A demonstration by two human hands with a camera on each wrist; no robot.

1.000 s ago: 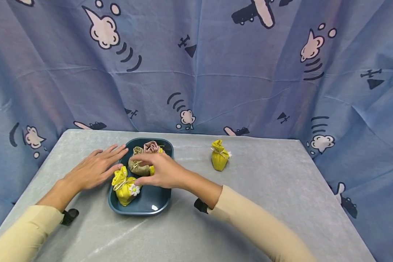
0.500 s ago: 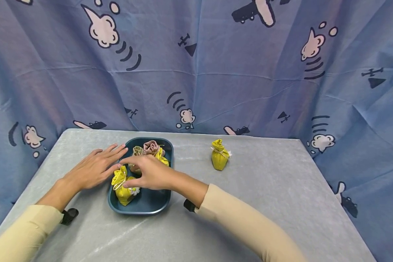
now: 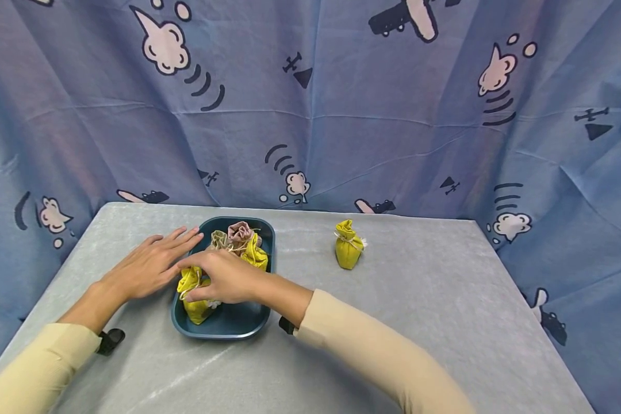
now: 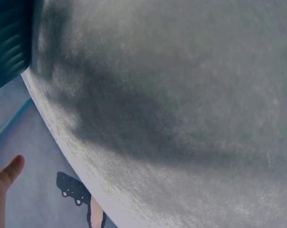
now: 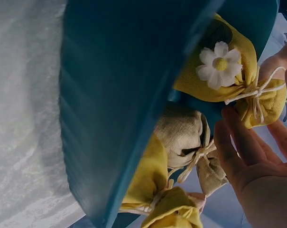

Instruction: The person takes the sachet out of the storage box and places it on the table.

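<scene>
In the head view my left hand [image 3: 150, 265] lies with straight fingers along the left rim of a dark blue tray [image 3: 227, 334]. My right hand [image 3: 227, 278] reaches over the tray, its thumb and fingers spread around the neck of a yellow drawstring pouch [image 3: 198, 311]. The right wrist view has the fingers beside this pouch's tied neck, with a white flower [image 5: 219, 65] on its body; a firm grip does not show. Behind the hand sit a beige-green pouch [image 5: 181, 130], a pink pouch [image 3: 240, 231] and another yellow pouch [image 3: 255, 253], all inside the tray.
A further yellow pouch [image 3: 348, 247] stands upright on the grey cloth-covered table [image 3: 419, 299], right of the tray. A blue patterned curtain [image 3: 310, 115] hangs behind the table's back edge.
My right hand has moved left and slightly down, from over the beige-green pouch to the neck of the front yellow pouch. My left hand stays in place.
</scene>
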